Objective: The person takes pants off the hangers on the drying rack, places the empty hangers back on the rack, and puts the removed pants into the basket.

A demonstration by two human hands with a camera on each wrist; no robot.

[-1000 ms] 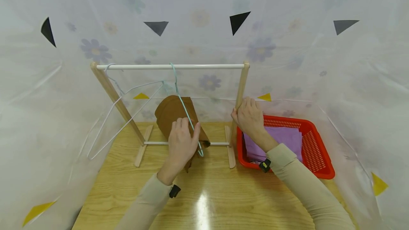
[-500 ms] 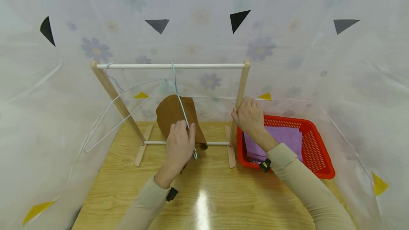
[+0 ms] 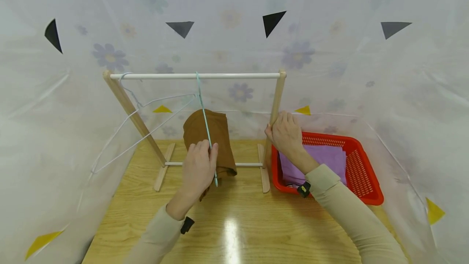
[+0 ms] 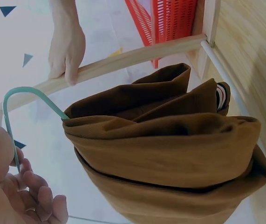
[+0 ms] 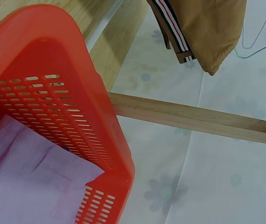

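Note:
A mint-green wire hanger (image 3: 206, 123) hooks over the rack's white top rod (image 3: 238, 76), with a folded brown garment (image 3: 221, 141) draped over it. My left hand (image 3: 198, 166) pinches the hanger's near end, where the green wire bends round in the left wrist view. Dark, white and red stripes run along the garment's edge (image 5: 172, 28) in the right wrist view. My right hand (image 3: 287, 133) grips the rack's right wooden post (image 3: 278, 97); that post crosses the right wrist view, where only part of the hand shows.
To the left on the rod hangs a bare whitish hanger (image 3: 128, 117), its tip close to the green one. A red basket (image 3: 360, 166) stands right of the rack, holding purple cloth (image 3: 326, 160). Wooden table (image 3: 256, 231) lies in front; patterned sheeting surrounds it.
My left hand has drawn the green hanger's near end left and slightly toward me, turning the garment with it. The whitish hanger has swung a little. My right hand stays on the post.

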